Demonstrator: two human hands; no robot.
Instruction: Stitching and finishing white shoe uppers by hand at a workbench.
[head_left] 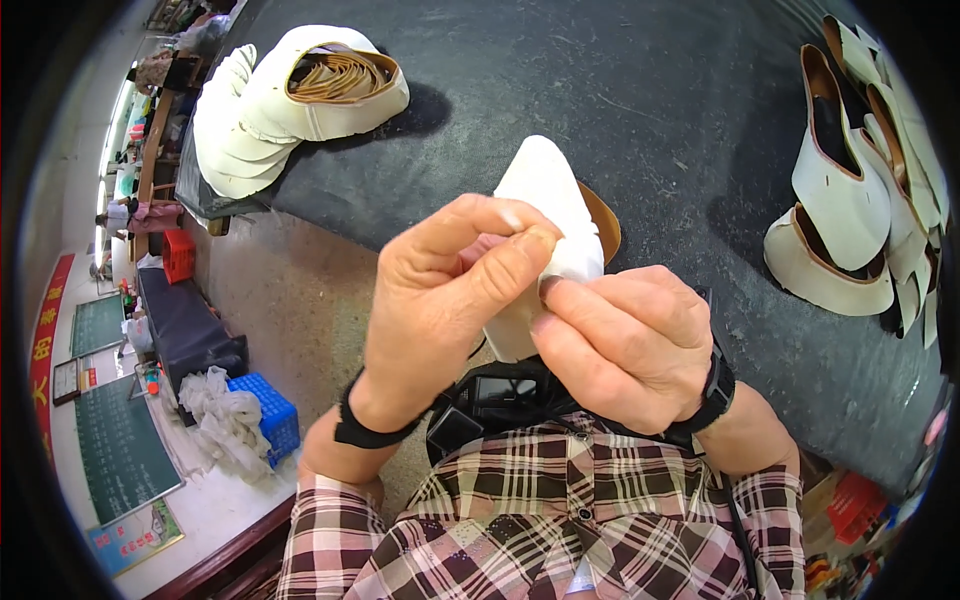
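A white shoe upper (pixel 545 180) with a tan lining is held up in front of me, over the near edge of the dark table. My left hand (pixel 465 270) pinches its edge between thumb and forefinger. Close beside it, my right hand (pixel 630 345) is also closed, with thumb and fingertips pressed on the same upper. Whether anything small sits between the fingertips is hidden. At the far left of the table lies a nested stack of white shoe uppers (pixel 350 115). More white uppers (pixel 835 195) are heaped at the right.
The black table (pixel 600 70) has a scuffed top. Left of it, on the floor side, are a blue plastic crate (pixel 268 415), crumpled translucent sheeting (pixel 225 415), a red crate (pixel 178 256) and green boards (pixel 125 435) on the wall. A red basket (pixel 857 507) sits below at right.
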